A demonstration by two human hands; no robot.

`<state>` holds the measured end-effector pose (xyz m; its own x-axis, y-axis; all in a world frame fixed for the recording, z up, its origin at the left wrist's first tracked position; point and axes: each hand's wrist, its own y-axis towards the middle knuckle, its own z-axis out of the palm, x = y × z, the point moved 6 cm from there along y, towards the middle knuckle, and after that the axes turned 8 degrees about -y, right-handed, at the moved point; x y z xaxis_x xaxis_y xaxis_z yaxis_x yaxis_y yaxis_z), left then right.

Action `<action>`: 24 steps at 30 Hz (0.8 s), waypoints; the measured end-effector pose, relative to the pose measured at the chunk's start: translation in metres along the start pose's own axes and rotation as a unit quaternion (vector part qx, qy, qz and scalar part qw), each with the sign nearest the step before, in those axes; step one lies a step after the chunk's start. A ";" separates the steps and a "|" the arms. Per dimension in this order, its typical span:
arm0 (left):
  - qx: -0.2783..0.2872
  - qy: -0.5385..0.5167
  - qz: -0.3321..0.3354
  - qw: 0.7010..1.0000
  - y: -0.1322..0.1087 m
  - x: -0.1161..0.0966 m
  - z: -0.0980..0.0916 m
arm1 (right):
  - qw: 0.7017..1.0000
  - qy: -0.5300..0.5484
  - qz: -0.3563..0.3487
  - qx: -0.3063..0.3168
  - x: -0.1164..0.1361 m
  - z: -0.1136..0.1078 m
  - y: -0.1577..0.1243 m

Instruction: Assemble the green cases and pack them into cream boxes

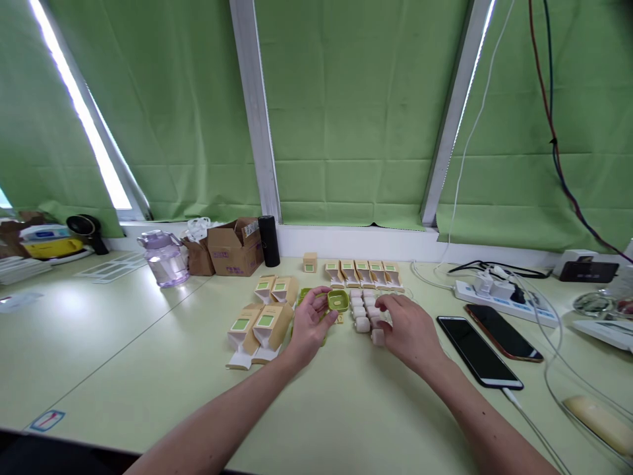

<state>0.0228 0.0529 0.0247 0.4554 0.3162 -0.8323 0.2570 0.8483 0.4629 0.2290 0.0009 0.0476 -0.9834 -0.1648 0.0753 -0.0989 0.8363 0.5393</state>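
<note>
My left hand (310,326) is closed on a small green square case (338,301), its hollow side facing me. More green pieces lie partly hidden behind this hand. My right hand (406,324) reaches over two rows of small whitish rounded blocks (362,324), fingers and thumb curled around one at the right row; the grip is partly hidden. Left of my left hand stand several tan cartons with green label squares (266,320), front flaps folded out. Another row of these cartons (363,272) lies behind the blocks.
A closed small carton (309,262) stands at the back. Two phones (479,351) and a power strip (504,302) with cables lie on the right. A purple jug (164,258), a cardboard box (236,247) and a black cylinder (269,241) are at the back left.
</note>
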 end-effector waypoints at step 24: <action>0.032 0.051 -0.088 0.994 -0.011 0.013 0.021 | 0.947 0.257 -0.039 -0.188 0.050 0.019 0.000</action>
<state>0.0438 0.0389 0.0148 0.3111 0.2086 -0.9272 0.3805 0.8667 0.3227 0.1774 0.0024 0.0353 -0.7625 -0.5315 0.3690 -0.0112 0.5811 0.8138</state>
